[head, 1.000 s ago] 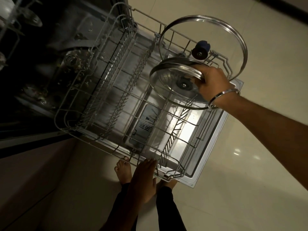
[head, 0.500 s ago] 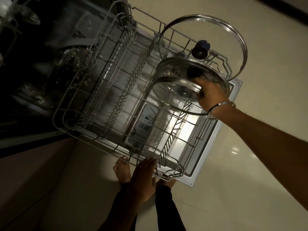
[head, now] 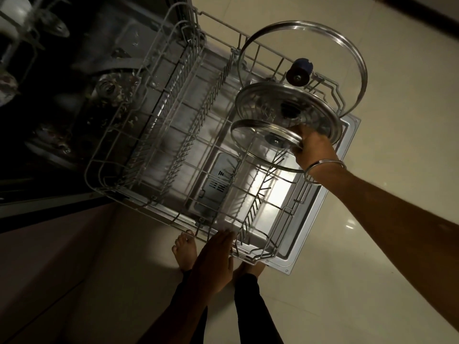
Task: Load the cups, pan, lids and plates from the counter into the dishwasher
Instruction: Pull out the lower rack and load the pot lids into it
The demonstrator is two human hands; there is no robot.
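The dishwasher's lower wire rack [head: 99, 170] is pulled out over the open door [head: 320, 212]. A large glass lid [head: 323, 36] with a dark knob stands upright at the rack's far right corner. In front of it a medium steel-rimmed glass lid [head: 263, 103] leans in the tines. My right hand [head: 314, 150] grips the rim of a smaller glass lid [head: 250, 135], tilted just in front of the medium one over the rack's right side. My left hand [head: 213, 259] rests with straight fingers on the rack's front edge.
The dark dishwasher tub [head: 74, 95] with its spray arm lies to the left; part of an upper rack [head: 29, 26] shows at top left. My bare feet [head: 185, 249] stand on the pale tiled floor beside the door's front corner. Rows of tines fill the rack's middle.
My right hand has moved down and toward me. The medium lid now leans apart in the rack, and the smaller lid has dropped lower in front of it. My left hand stayed put.
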